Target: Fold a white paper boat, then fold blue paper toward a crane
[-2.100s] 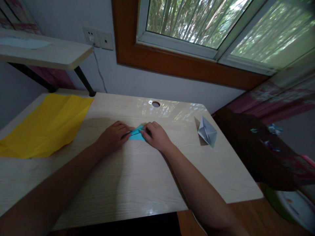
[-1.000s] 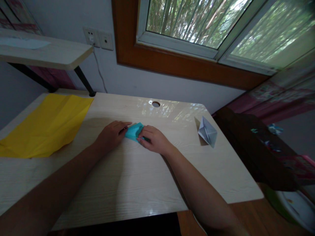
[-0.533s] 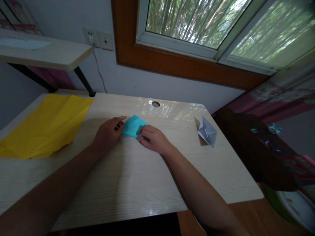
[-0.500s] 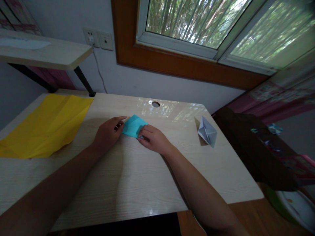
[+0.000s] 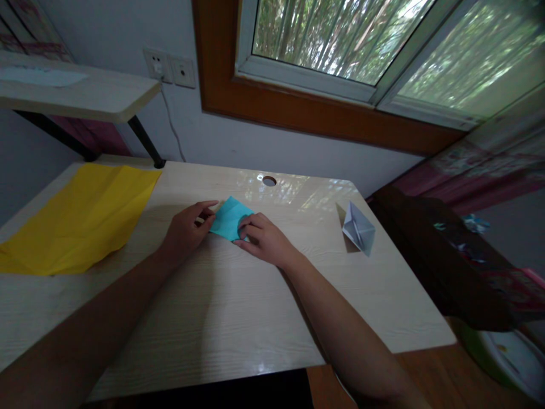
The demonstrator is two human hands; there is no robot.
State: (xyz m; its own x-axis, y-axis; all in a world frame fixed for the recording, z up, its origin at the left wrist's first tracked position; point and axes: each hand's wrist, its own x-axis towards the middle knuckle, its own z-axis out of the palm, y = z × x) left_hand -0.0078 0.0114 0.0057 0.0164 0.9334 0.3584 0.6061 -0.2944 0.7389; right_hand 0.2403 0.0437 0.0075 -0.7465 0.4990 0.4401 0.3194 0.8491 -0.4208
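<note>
**Teal paper being pinned flat between two hands at the middle of the counter**

At the far left, a large yellow sheet point(image 5: 80, 216) is lying flat and creased on the counter point(image 5: 238, 318), well apart from the hands; it is being kept out of the working space, where it cannot be caught by a sleeve or an elbow.

Further right, the left hand point(image 5: 187, 227) is being rested on the counter with its fingers stretched toward the left edge of the folded teal paper point(image 5: 227, 218). Its grip is loose and fairly wide: the fingertips are only touching the paper's edge, apparently to stop it from sliding, and nothing is being closed upon.

The teal paper itself is lying flat near the counter's centre, just short of the round cable hole point(image 5: 269, 180). It is being held there between the two hands.

On its right side, the right hand point(image 5: 261, 238) is being pressed down over the paper's near right corner, fingers curled and narrow. Whether a flap is being pinched under those fingers cannot be told; the paper is judged to be weighted down so that a crease can be kept sharp.

Well apart to the right, a pale folded paper boat point(image 5: 359, 227) is standing near the counter's edge, set aside from the hands.
</note>
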